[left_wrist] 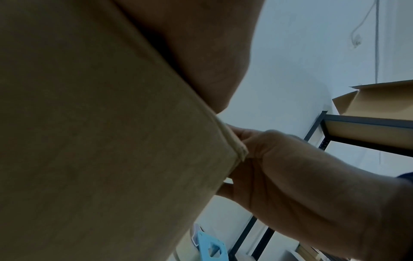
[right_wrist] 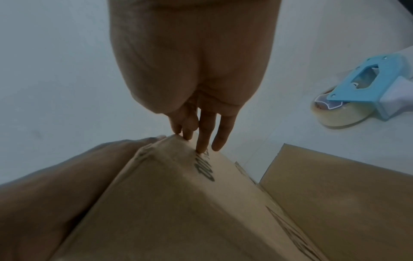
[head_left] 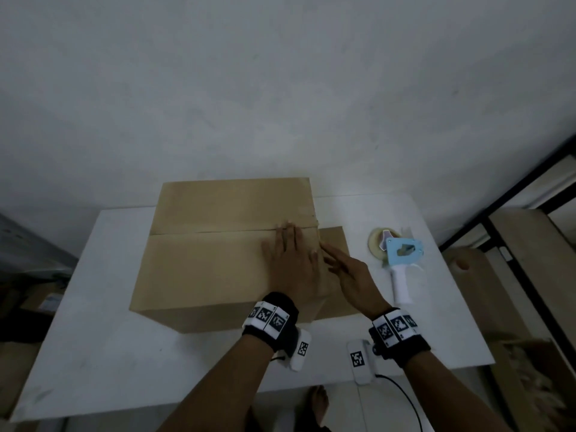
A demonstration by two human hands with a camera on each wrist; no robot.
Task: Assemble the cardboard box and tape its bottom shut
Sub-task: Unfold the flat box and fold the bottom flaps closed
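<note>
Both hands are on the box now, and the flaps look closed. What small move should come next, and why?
Probably the right hand should leave the box's end and reach for the tape dispenser lying on the table beside it. The left hand already lies flat over the seam of the cardboard box, holding the flaps down, and no tape shows on that seam.

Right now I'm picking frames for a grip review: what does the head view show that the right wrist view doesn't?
Only the head view shows the whole cardboard box on the white table, the seam between its closed flaps, the left hand flat by that seam, and both wristbands.

Only the right wrist view shows the right hand fingertips touching the box's upper edge beside black print.

Both show the blue tape dispenser lying untouched to the right and a flap flat on the table.
</note>
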